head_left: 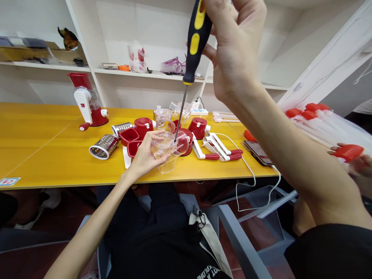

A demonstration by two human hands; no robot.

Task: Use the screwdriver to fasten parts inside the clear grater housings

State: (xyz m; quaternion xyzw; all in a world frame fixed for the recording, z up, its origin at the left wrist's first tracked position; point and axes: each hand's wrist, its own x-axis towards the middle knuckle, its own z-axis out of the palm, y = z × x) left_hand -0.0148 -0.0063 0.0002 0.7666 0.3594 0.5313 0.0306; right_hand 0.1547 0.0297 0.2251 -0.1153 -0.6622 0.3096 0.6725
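Note:
My left hand (pixel 148 155) grips a clear plastic housing (pixel 167 164) near the table's front edge, fingers spread around its round part. Raised high, my right hand (pixel 236 42) is closed round the handle of a black and yellow screwdriver (pixel 194 44). The shaft slants down to the left, and its tip meets the clear housing in this view; whether it touches a screw is too small to tell. Red bases (pixel 143 127) and red hoppers (pixel 129 135) stand just behind my left hand. White crank handles with red grips (pixel 223 149) lie to the right of the housing.
An assembled red and white rotary grater (pixel 87 100) stands at the left. Metal grater drums (pixel 104 146) lie beside the red parts. A tablet (pixel 258 152) and a white cable (pixel 251 170) are to the right. Another person's hand (pixel 362 166) holds a red-ended item at the far right.

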